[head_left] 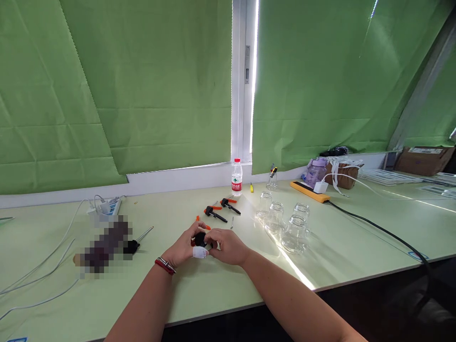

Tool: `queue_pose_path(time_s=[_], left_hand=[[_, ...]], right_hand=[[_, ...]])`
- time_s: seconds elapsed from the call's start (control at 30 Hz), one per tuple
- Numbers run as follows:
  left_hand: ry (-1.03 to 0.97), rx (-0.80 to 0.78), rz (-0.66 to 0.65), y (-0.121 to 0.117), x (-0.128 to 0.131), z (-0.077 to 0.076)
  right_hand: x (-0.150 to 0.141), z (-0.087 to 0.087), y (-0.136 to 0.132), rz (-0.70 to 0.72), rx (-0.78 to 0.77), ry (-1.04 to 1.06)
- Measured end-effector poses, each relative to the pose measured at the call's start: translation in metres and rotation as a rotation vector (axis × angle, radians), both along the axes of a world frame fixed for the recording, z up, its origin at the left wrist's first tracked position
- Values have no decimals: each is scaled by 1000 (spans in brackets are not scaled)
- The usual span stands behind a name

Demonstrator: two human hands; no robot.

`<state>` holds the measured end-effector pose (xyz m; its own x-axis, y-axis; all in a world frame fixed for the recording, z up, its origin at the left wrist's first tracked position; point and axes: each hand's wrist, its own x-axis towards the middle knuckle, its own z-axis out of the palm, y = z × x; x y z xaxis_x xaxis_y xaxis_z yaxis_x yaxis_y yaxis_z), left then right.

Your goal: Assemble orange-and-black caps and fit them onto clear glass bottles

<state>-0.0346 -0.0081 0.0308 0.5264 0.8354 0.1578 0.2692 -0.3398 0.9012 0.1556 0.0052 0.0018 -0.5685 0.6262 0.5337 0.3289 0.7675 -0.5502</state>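
Observation:
My left hand (183,244), with a white wrap round its thumb, is closed about a black round part (201,239) above the table. My right hand (227,244) meets it from the right, fingers bent and pinched at the part's near right side. Orange pieces (207,227) show just beyond my fingers; whether they belong to the held part I cannot tell. Farther back lie two black parts with orange levers, one nearer (214,213) and one farther (231,205). A small metal piece (232,222) lies beside them.
Several clear glass jars (295,235) stand to the right. Behind are a water bottle (237,178), a yellow-handled tool (251,188), a glass holding screwdrivers (272,180) and an orange power strip (309,191). A black-handled screwdriver (132,246) and white cables (46,266) lie left.

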Motion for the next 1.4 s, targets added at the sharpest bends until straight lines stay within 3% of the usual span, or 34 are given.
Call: queue_pose_path(time_s=[0.87, 1.4], left_hand=[[88, 73, 94, -1, 1, 4], [122, 90, 93, 1, 1, -2]], right_hand=[[1, -2, 2, 3, -55, 69], [0, -3, 5, -35, 57, 79]])
